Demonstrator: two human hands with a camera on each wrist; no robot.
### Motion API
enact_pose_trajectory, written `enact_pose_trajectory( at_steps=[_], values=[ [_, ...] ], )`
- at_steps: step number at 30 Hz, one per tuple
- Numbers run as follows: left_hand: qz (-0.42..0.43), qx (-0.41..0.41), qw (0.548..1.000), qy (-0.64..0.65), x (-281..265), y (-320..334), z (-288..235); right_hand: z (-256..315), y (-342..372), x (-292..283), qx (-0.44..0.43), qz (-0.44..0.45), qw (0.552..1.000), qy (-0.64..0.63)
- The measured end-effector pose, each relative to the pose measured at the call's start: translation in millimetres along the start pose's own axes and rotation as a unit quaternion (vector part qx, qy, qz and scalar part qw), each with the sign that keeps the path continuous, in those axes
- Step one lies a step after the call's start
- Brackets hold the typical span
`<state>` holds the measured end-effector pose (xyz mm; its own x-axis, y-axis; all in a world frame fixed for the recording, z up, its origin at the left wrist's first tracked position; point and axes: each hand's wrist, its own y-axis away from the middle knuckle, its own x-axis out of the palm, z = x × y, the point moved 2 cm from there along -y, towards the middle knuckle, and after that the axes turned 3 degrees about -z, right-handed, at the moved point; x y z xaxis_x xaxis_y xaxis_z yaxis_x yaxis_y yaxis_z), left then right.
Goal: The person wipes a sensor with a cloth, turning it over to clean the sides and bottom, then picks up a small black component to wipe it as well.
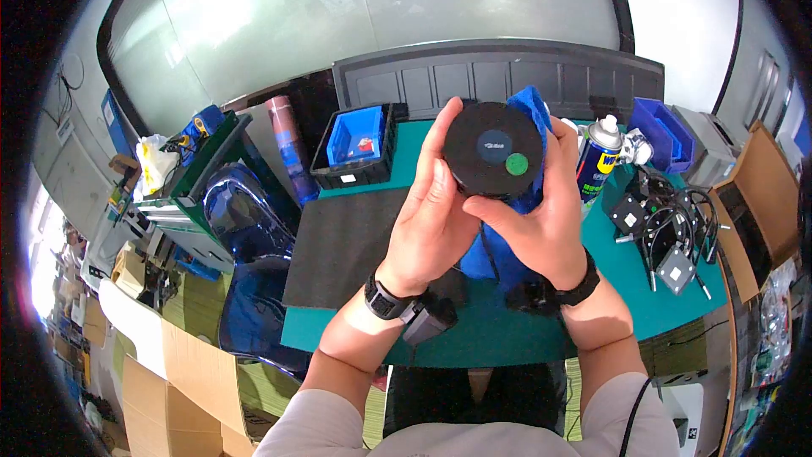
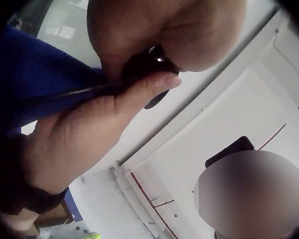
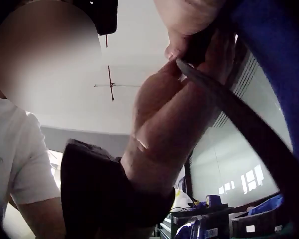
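Note:
Both hands hold up a black round, disc-shaped object [image 1: 474,165] above the table in the head view. Its face carries a dark blue printed centre and a round green sticker [image 1: 517,164]. My left hand [image 1: 433,224] grips it from the left side, with fingers along the edge. On the other side, my right hand [image 1: 554,220] has its thumb by the lower rim and holds a blue cloth [image 1: 480,261] against the object. A dark strap [image 3: 249,119] crosses the right wrist view near the cloth.
A black mat [image 1: 342,245] lies on the green table [image 1: 677,313]. To the right are a spray can [image 1: 599,156], black cabled devices [image 1: 672,228], a blue bin [image 1: 664,140] and a cardboard box [image 1: 765,203]. A black crate [image 1: 348,173] holding a blue tray stands back left.

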<state>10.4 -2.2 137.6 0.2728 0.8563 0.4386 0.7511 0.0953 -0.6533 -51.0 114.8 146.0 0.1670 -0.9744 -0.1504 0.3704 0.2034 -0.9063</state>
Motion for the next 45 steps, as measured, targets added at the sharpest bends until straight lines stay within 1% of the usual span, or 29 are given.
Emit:
enact_pose_trajectory(
  at_steps=[1,2,4,8,10,12,14,15,17,18,20,21,22,23,24,26,27,28,29,30,32,33,34,36,37,38,40,42,45],
  values=[
    [-0.014,-0.001,1.0,0.015,-0.4,0.1,-0.2,2.2,0.2,0.5,-0.017,-0.015,0.999,0.041],
    [-0.013,0.0,1.0,0.015,0.8,0.7,-0.4,1.8,0.4,1.0,-0.017,-0.016,0.999,0.041],
    [-0.057,0.011,0.997,-0.059,2.7,2.1,-2.6,0.5,1.4,3.0,-0.022,0.002,0.999,0.047],
    [-0.069,0.024,0.994,-0.08,2.1,2.6,-7.2,-2.5,-2.1,-1.7,-0.031,0.01,0.999,0.03],
    [0.002,0.042,0.999,-0.03,-0.6,1.7,-11.4,-2.4,-5.4,-5.4,-0.096,0.045,0.993,0.053],
    [-0.009,0.033,0.999,-0.038,-2.3,4.3,-11.1,-1.3,-6.8,-6.9,-0.101,0.041,0.993,0.044],
    [-0.027,-0.01,1.0,-0.014,-11.0,7.2,-5.1,-1.8,-7.3,-7.9,-0.107,0.038,0.993,0.037],
    [-0.025,-0.008,1.0,-0.013,-10.8,7.2,-5.3,-4.4,-6.9,-7.8,-0.106,0.036,0.993,0.039],
    [-0.014,-0.038,0.997,0.064,-10.1,7.5,-3.6,-5.4,-6.4,-8.6,-0.107,0.036,0.993,0.047],
    [-0.011,-0.038,0.997,0.069,-10.6,7.6,-2.8,-4.5,-6.1,-9.6,-0.104,0.032,0.993,0.048],
    [0.004,-0.01,0.997,-0.083,-11.4,7.3,-1.5,-3.8,-7.4,-12.0,-0.104,0.028,0.992,0.061],
    [-0.049,-0.048,0.997,-0.043,-11.0,8.2,-0.3,-4.3,-8.1,-13.6,-0.1,0.032,0.992,0.063],
    [-0.043,-0.048,0.997,-0.033,-11.0,7.6,-1.0,-5.0,-8.6,-14.9,-0.095,0.038,0.993,0.065],
    [-0.031,-0.053,0.997,-0.037,-11.3,4.8,1.4,-8.1,-13.4,-18.6,-0.087,0.061,0.993,0.042],
    [-0.027,-0.056,0.997,-0.052,-11.9,4.4,0.9,-9.4,-15.7,-22.5,-0.061,0.088,0.993,0.053],
    [-0.025,-0.062,0.998,-0.016,-10.1,4.3,1.6,-13.9,-18.5,-28.6,-0.03,0.118,0.993,-0.003],
    [-0.023,-0.06,0.997,-0.032,-10.6,4.1,3.1,-16.9,-18.5,-31.9,-0.029,0.124,0.992,0.01],
    [-0.022,-0.057,0.997,-0.047,-11.3,3.6,4.1,-20.4,-18.8,-34.9,-0.021,0.135,0.991,-0.005],
    [-0.016,-0.064,0.997,-0.048,-11.6,3.8,4.4,-21.6,-19.1,-38.5,-0.013,0.147,0.989,-0.02],
    [-0.014,-0.06,0.998,-0.032,-12.5,3.2,4.9,-19.9,-19.6,-41.1,-0.013,0.156,0.988,-0.006],
    [0.01,-0.053,0.998,-0.026,-14.1,1.9,5.5,-14.0,-19.8,-40.6,-0.009,0.147,0.988,-0.041],
    [0.002,-0.075,0.997,-0.001,-13.6,2.9,2.6,-10.5,-17.6,-38.6,0.005,0.122,0.991,-0.06],
    [0.0,-0.069,0.998,0.009,-13.5,2.9,0.0,-7.5,-14.1,-37.7,0.003,0.131,0.99,-0.054],
    [0.013,-0.105,0.99,0.09,-13.1,2.7,-2.1,-6.5,-9.2,-36.4,0.132,0.096,0.977,-0.134],
    [0.011,-0.105,0.989,0.102,-13.1,2.5,-2.0,-1.9,-11.2,-32.9,0.107,0.093,0.979,-0.144],
    [0.011,-0.099,0.989,0.109,-14.0,1.7,-1.0,1.3,-10.6,-30.6,0.105,0.101,0.98,-0.138],
    [0.023,-0.081,0.993,0.08,-16.3,-0.4,0.1,5.6,-8.2,-28.0,0.129,0.079,0.98,-0.13],
    [0.023,-0.076,0.993,0.09,-16.4,-1.0,0.3,11.5,-10.5,-23.4,0.114,0.083,0.984,-0.112],
    [0.027,-0.087,0.992,0.09,-17.5,-1.3,1.0,13.9,-5.8,-20.7,0.155,0.025,0.984,-0.08]
  ],
)
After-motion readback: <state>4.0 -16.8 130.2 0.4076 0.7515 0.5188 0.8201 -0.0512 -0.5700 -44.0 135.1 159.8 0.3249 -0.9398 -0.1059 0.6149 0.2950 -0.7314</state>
